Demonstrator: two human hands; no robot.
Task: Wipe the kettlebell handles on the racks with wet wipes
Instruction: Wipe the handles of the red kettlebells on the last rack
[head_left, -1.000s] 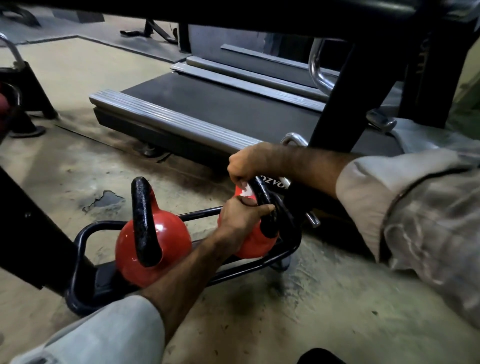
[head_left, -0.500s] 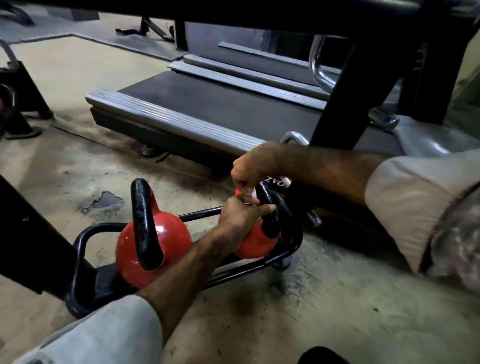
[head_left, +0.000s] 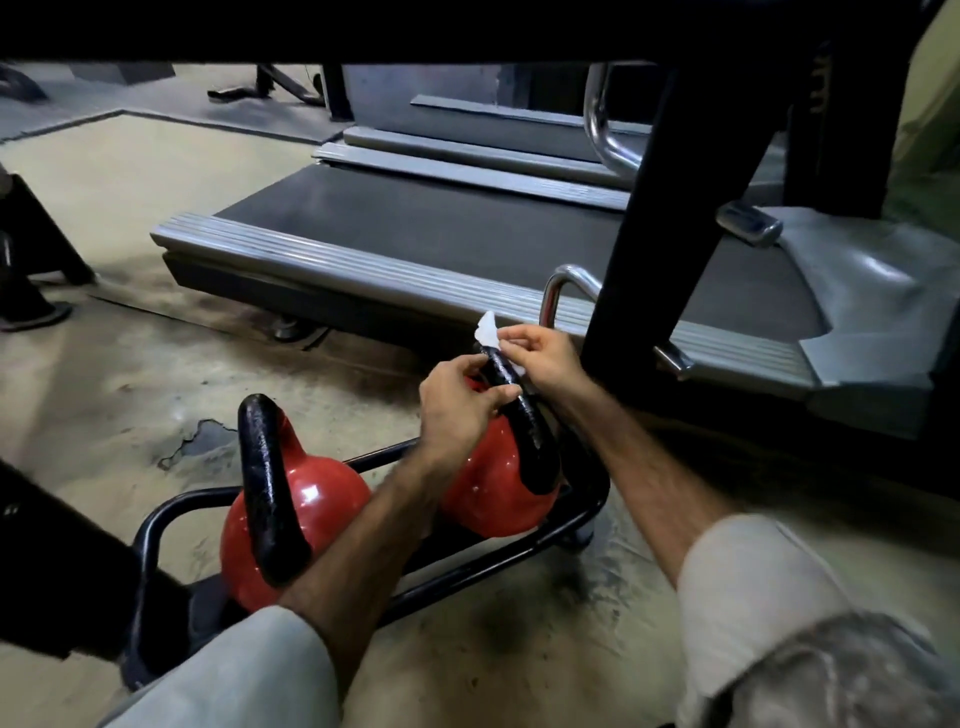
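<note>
Two red kettlebells with black handles sit on a low black rack (head_left: 582, 525) on the floor. The left kettlebell (head_left: 311, 499) stands untouched. At the right kettlebell (head_left: 493, 483), my left hand (head_left: 457, 410) grips the near side of the black handle (head_left: 524, 415). My right hand (head_left: 540, 358) pinches a small white wet wipe (head_left: 488, 330) against the top of that handle. Part of the wipe sticks up above my fingers.
A treadmill (head_left: 415, 234) lies just behind the rack, its grey side rail close to my hands. A thick black post (head_left: 654, 208) rises right of my right hand. A black beam crosses overhead. Cracked concrete floor (head_left: 192, 447) lies to the left.
My right hand has lifted off the handle's top and opened up, now pinching the wipe, which has come into view. The view has shifted slightly; the kettlebells have stayed put.
</note>
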